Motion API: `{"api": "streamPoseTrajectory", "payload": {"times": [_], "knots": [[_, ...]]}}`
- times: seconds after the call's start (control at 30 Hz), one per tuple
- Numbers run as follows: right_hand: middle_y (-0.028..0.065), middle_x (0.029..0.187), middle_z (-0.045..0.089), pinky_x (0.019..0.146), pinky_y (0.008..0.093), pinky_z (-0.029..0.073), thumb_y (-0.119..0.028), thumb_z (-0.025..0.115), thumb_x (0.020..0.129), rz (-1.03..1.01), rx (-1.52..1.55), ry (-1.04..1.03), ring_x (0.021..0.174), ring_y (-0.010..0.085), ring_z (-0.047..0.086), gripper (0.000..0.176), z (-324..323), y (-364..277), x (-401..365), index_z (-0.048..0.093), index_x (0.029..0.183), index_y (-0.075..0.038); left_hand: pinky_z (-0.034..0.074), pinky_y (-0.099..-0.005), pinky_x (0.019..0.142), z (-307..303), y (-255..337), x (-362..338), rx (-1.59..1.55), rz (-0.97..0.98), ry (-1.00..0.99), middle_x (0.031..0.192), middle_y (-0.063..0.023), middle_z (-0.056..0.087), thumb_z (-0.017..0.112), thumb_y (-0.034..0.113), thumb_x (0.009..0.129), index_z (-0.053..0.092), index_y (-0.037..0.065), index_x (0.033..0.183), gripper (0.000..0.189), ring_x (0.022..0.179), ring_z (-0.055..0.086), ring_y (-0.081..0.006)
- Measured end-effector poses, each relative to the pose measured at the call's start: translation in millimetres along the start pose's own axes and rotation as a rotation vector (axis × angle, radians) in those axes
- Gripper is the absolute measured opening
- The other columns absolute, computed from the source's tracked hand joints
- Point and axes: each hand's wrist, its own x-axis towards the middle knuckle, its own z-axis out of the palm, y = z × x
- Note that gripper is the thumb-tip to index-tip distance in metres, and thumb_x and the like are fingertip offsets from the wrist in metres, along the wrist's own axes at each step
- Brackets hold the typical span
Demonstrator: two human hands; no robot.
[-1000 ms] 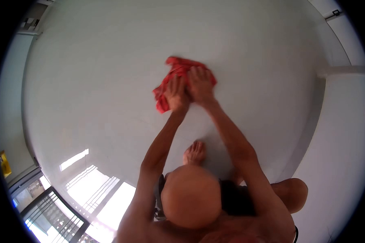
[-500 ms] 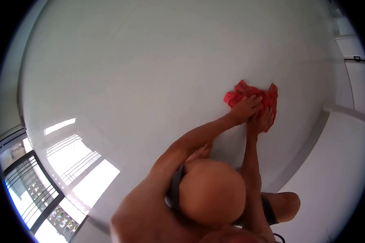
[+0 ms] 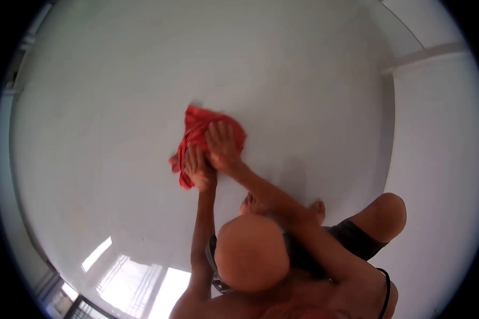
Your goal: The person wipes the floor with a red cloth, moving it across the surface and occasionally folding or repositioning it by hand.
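A crumpled red cloth (image 3: 197, 121) lies on the pale, glossy floor (image 3: 133, 106), left of the view's centre. My left hand (image 3: 198, 167) presses flat on its lower part, fingers stretched forward. Just right of it and a little higher, my right hand (image 3: 222, 148) rests on the cloth with its fingers slightly apart. Both palms face down, and the cloth spreads out beyond the fingertips and to the left.
My bent knees (image 3: 253, 252) and bare feet (image 3: 318, 211) are close below the hands. A white wall (image 3: 436, 133) with a grey base edge stands on the right. Window light reflects off the floor at the lower left, near a dark-framed opening (image 3: 85, 309).
Both hands and the red cloth have moved left across the floor. The view has turned, so the wall edge and the window reflection sit differently.
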Motion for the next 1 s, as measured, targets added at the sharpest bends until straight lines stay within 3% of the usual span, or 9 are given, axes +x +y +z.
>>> {"api": "streamPoseTrajectory", "payload": {"times": [0.2, 0.33, 0.47, 0.53, 0.57, 0.63, 0.7, 0.83, 1.0], "knots": [[0.0242, 0.156, 0.052, 0.121, 0.0647, 0.034, -0.026, 0.064, 0.095, -0.23, -0.084, -0.149, 0.147, 0.0462, 0.044, 0.054, -19.5, -6.4, -0.1, 0.063, 0.143, 0.0, 0.043, -0.0519, 0.109, -5.9, -7.3, -19.3, 0.011, -0.062, 0.086, 0.159, -0.0143, 0.056, 0.07, 0.025, 0.098, 0.063, 0.009, 0.146, 0.051, 0.142, 0.054, -0.0385], [0.0207, 0.157, 0.051, 0.121, 0.0646, 0.034, -0.024, 0.063, 0.096, -0.045, -0.087, -0.16, 0.148, 0.0434, 0.043, 0.056, -41.6, -10.3, -1.8, 0.058, 0.147, -0.002, 0.042, -0.0525, 0.107, -16.0, 12.5, 0.0, 0.074, -0.004, 0.038, 0.158, -0.012, 0.057, 0.07, 0.022, 0.096, 0.064, 0.011, 0.143, 0.049, 0.143, 0.052, -0.0388], [0.0208, 0.146, 0.059, 0.12, 0.0581, 0.036, -0.019, 0.064, 0.093, 0.242, -0.052, -0.157, 0.14, 0.0405, 0.051, 0.05, -108.7, 26.9, -6.8, 0.059, 0.139, 0.001, 0.053, -0.0564, 0.095, -22.8, 74.8, 34.4, -0.284, 0.244, -0.031, 0.138, -0.019, 0.067, 0.071, 0.002, 0.084, 0.07, 0.009, 0.128, 0.045, 0.121, 0.064, -0.0422], [0.0244, 0.143, 0.062, 0.122, 0.0545, 0.037, -0.018, 0.062, 0.094, 0.218, -0.106, 0.117, 0.135, 0.0406, 0.057, 0.048, -110.3, 77.1, -54.5, 0.061, 0.137, 0.003, 0.049, -0.0514, 0.102, -10.2, 118.1, 22.2, -0.345, 0.413, 0.08, 0.121, -0.0167, 0.068, 0.067, 0.008, 0.085, 0.067, 0.006, 0.113, 0.028, 0.119, 0.062, -0.0398], [0.0243, 0.138, 0.065, 0.119, 0.0545, 0.04, -0.019, 0.062, 0.094, 0.182, -0.377, 0.098, 0.131, 0.042, 0.06, 0.045, -135.5, 81.1, -73.3, 0.063, 0.135, 0.003, 0.05, -0.0521, 0.103, 2.8, 136.7, 13.0, -0.371, 0.429, -0.087, 0.124, -0.0173, 0.068, 0.066, 0.01, 0.087, 0.067, 0.005, 0.115, 0.029, 0.12, 0.062, -0.0399], [0.0213, 0.131, 0.07, 0.116, 0.054, 0.044, -0.019, 0.065, 0.095, 0.373, -0.297, 0.075, 0.127, 0.0408, 0.063, 0.043, -165.8, 104.8, -125.4, 0.065, 0.132, 0.003, 0.051, -0.0522, 0.096, 7.7, 173.7, -6.6, -0.759, 0.638, -0.05, 0.135, -0.0185, 0.066, 0.065, 0.012, 0.088, 0.067, 0.003, 0.125, 0.038, 0.126, 0.062, -0.0397], [0.0215, 0.127, 0.073, 0.11, 0.0536, 0.049, -0.017, 0.068, 0.094, 0.323, -0.321, 0.258, 0.121, 0.0406, 0.068, 0.041, -210.9, 81.7, -159.6, 0.069, 0.13, 0.002, 0.051, -0.0507, 0.096, -18.0, 202.4, -36.5, -0.707, 0.705, -0.181, 0.143, -0.0163, 0.061, 0.067, 0.013, 0.09, 0.068, 0.006, 0.126, 0.037, 0.131, 0.058, -0.0382], [0.0198, 0.147, 0.063, 0.114, 0.0555, 0.043, -0.027, 0.067, 0.101, 0.609, -0.441, 0.192, 0.137, 0.0422, 0.057, 0.052, -201.2, 64.5, -214.8, 0.06, 0.145, 0.0, 0.047, -0.0491, 0.1, -31.2, 197.0, -70.2, -0.644, 0.793, -0.217, 0.15, -0.0137, 0.056, 0.071, 0.017, 0.092, 0.066, 0.011, 0.131, 0.04, 0.136, 0.054, -0.0351], [0.0171, 0.153, 0.059, 0.112, 0.0552, 0.043, -0.036, 0.067, 0.101, 0.535, -0.394, 0.192, 0.141, 0.0415, 0.053, 0.057, -183.2, 90.7, -187.2, 0.059, 0.146, -0.002, 0.046, -0.048, 0.101, -14.8, 193.3, -47.5, -0.497, 0.771, -0.208, 0.153, -0.0118, 0.055, 0.071, 0.02, 0.093, 0.064, 0.013, 0.133, 0.04, 0.135, 0.054, -0.0341]]}}
